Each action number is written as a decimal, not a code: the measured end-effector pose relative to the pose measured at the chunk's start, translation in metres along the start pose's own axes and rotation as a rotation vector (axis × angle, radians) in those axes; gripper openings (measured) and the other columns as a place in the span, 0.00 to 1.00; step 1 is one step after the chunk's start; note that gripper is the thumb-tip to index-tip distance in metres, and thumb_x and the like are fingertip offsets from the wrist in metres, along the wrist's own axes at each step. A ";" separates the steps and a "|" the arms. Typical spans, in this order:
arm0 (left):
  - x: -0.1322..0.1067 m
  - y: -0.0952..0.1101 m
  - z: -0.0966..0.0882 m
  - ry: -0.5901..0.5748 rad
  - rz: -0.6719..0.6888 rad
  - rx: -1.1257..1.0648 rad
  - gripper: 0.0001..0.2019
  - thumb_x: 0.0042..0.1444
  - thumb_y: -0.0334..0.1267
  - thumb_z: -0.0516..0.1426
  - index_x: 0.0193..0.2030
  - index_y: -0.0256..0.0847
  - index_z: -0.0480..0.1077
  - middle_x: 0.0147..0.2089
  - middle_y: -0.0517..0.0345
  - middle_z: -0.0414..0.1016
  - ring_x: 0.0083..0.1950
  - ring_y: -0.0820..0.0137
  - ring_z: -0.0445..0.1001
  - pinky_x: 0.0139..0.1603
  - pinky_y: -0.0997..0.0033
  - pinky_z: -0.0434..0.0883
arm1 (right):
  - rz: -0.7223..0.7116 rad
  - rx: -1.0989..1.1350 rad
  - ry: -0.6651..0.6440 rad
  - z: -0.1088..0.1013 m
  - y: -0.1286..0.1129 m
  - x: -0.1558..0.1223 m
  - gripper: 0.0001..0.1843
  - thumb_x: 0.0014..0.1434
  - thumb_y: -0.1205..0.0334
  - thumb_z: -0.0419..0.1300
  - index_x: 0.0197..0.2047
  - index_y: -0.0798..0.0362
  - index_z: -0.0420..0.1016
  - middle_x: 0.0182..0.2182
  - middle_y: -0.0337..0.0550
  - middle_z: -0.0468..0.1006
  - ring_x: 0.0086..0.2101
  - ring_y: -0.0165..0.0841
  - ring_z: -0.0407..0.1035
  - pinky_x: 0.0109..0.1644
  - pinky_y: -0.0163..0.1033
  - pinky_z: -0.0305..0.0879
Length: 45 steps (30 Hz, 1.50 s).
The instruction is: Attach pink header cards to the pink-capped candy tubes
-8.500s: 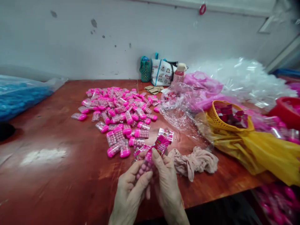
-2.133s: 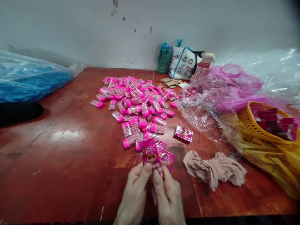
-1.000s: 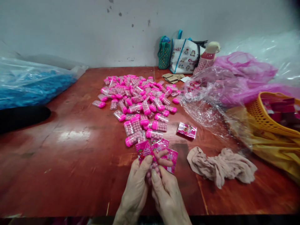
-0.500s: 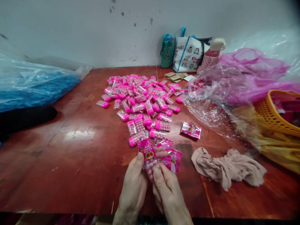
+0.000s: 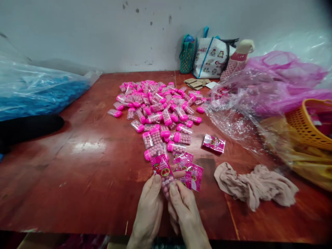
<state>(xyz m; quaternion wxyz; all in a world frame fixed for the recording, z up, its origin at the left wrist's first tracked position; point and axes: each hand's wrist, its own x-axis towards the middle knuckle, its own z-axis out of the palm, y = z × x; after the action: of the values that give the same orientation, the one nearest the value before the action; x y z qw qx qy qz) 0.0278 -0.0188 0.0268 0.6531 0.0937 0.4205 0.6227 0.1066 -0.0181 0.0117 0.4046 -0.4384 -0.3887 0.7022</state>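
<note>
Between my two hands is a small clear bottle of pink candy balls (image 5: pixel 166 188), its upper part covered by a printed magenta sleeve (image 5: pixel 161 165). My left hand (image 5: pixel 148 207) grips it from the left, thumb at the sleeve's lower edge. My right hand (image 5: pixel 185 207) pinches the bare lower end with the thumb on top; some of its fingers are hidden behind. Just beyond, flat magenta sleeves (image 5: pixel 196 176) lie on the table. A heap of similar pink-capped candy bottles (image 5: pixel 155 103) spreads farther back.
A stack of sleeves (image 5: pixel 214 143) and a crumpled beige cloth (image 5: pixel 255 186) lie on the right of the red-brown table (image 5: pixel 77 186). Clear plastic and a yellow basket (image 5: pixel 308 121) are farther right. A bag of blue pieces (image 5: pixel 44 93) sits left; a white bag (image 5: pixel 211 58) stands behind.
My left thumb has moved slightly down along the sleeve, and the sleeve tilts a little more to the left. The whole view has shifted slightly.
</note>
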 end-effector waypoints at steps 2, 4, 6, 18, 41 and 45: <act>0.003 0.006 -0.005 -0.015 0.009 -0.033 0.17 0.59 0.41 0.50 0.47 0.33 0.71 0.43 0.45 0.77 0.45 0.61 0.73 0.48 0.61 0.67 | 0.108 0.113 -0.072 0.000 -0.003 0.001 0.21 0.56 0.43 0.52 0.31 0.55 0.65 0.14 0.28 0.55 0.12 0.20 0.45 0.11 0.26 0.43; 0.006 0.012 -0.010 -0.021 0.026 -0.059 0.18 0.59 0.44 0.49 0.48 0.35 0.71 0.43 0.46 0.77 0.45 0.60 0.73 0.48 0.61 0.67 | 0.208 0.237 -0.144 -0.001 -0.006 0.000 0.19 0.56 0.44 0.53 0.32 0.55 0.64 0.13 0.25 0.52 0.11 0.18 0.39 0.09 0.24 0.42; 0.009 0.018 -0.012 -0.019 0.031 -0.045 0.18 0.58 0.44 0.51 0.48 0.35 0.71 0.42 0.47 0.77 0.45 0.60 0.73 0.48 0.60 0.67 | 0.271 0.326 -0.194 -0.002 -0.008 -0.002 0.18 0.57 0.46 0.54 0.32 0.54 0.63 0.12 0.24 0.52 0.10 0.18 0.38 0.09 0.23 0.43; 0.010 0.007 0.001 -0.004 -0.124 -0.147 0.22 0.56 0.49 0.50 0.51 0.37 0.68 0.45 0.46 0.76 0.43 0.60 0.75 0.46 0.59 0.69 | 0.203 0.577 -0.243 0.006 0.003 0.001 0.17 0.56 0.47 0.55 0.30 0.54 0.62 0.09 0.22 0.52 0.07 0.17 0.38 0.07 0.23 0.46; 0.010 0.006 -0.012 -0.053 -0.052 -0.121 0.18 0.58 0.47 0.48 0.43 0.35 0.72 0.41 0.47 0.77 0.34 0.66 0.76 0.40 0.65 0.72 | -0.043 -0.391 -0.111 -0.008 -0.007 0.002 0.14 0.61 0.53 0.49 0.33 0.54 0.67 0.15 0.32 0.61 0.16 0.25 0.56 0.18 0.29 0.52; 0.012 0.006 -0.012 0.004 -0.063 -0.077 0.11 0.58 0.37 0.52 0.39 0.35 0.73 0.41 0.49 0.78 0.32 0.70 0.75 0.37 0.69 0.72 | -0.180 -0.437 -0.055 -0.008 -0.007 0.002 0.14 0.59 0.61 0.51 0.48 0.55 0.65 0.30 0.42 0.74 0.28 0.31 0.68 0.29 0.32 0.63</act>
<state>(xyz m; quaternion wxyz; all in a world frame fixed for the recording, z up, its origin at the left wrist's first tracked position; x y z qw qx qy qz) 0.0138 -0.0123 0.0176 0.6747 0.0539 0.4004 0.6177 0.1146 -0.0121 0.0152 0.3501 -0.4599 -0.5799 0.5742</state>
